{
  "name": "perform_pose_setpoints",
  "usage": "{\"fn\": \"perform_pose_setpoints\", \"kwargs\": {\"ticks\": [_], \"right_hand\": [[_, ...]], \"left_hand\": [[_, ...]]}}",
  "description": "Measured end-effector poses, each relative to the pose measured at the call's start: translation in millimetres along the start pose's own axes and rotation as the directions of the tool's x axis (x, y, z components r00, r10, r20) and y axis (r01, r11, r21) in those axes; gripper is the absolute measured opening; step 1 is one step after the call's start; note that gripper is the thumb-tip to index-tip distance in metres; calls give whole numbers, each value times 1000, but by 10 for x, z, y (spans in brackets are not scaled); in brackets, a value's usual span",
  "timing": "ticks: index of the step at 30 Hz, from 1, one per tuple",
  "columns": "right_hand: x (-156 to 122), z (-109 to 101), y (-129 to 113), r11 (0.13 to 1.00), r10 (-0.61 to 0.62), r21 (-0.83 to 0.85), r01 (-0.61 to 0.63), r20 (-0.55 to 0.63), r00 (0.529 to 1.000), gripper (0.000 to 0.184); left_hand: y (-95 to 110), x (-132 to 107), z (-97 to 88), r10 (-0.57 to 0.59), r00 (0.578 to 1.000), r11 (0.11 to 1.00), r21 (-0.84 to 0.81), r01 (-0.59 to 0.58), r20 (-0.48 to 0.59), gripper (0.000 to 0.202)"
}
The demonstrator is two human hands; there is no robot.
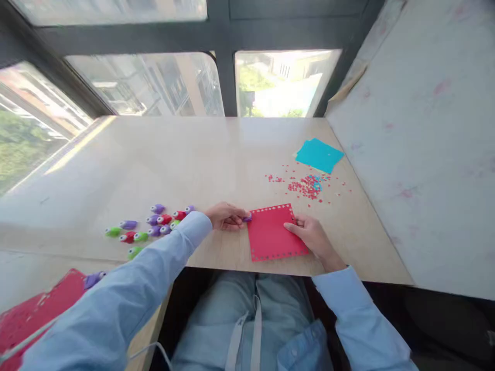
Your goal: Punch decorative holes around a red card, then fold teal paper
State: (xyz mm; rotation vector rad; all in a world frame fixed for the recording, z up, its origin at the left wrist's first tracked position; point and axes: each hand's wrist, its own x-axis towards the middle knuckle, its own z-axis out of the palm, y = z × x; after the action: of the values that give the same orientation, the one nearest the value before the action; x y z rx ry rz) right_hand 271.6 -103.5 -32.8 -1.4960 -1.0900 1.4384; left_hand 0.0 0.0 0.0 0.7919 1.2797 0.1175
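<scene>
A red paper square (pixel 271 234) with punched holes along its edges lies flat near the table's front edge. My left hand (pixel 227 215) is closed around a small purple punch (pixel 248 218) at the sheet's left edge. My right hand (pixel 311 234) rests on the sheet's right edge, fingers curled, pinning it down.
Several small purple, red and green punches (pixel 149 226) lie scattered to the left. Red and blue paper bits (pixel 307 185) litter the table behind the sheet, with teal paper sheets (pixel 319 154) beyond. More red paper (pixel 34 312) lies at lower left. A wall stands on the right.
</scene>
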Motion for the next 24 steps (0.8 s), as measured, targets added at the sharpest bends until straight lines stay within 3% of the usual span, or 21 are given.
{"fn": "perform_pose_setpoints", "kwargs": {"ticks": [7, 19, 24], "right_hand": [[8, 14, 17, 999, -49, -16, 48, -45, 998, 42], [-40, 78, 13, 996, -87, -1, 87, -98, 991, 41], [-51, 83, 27, 995, -99, -15, 98, -116, 988, 41]], "left_hand": [[4, -42, 26, 22, 999, 1000, -20, -22, -25, 27], [-116, -125, 197, 204, 959, 979, 55, -197, -194, 30], [-121, -115, 213, 208, 957, 978, 36, -205, -201, 28]]}}
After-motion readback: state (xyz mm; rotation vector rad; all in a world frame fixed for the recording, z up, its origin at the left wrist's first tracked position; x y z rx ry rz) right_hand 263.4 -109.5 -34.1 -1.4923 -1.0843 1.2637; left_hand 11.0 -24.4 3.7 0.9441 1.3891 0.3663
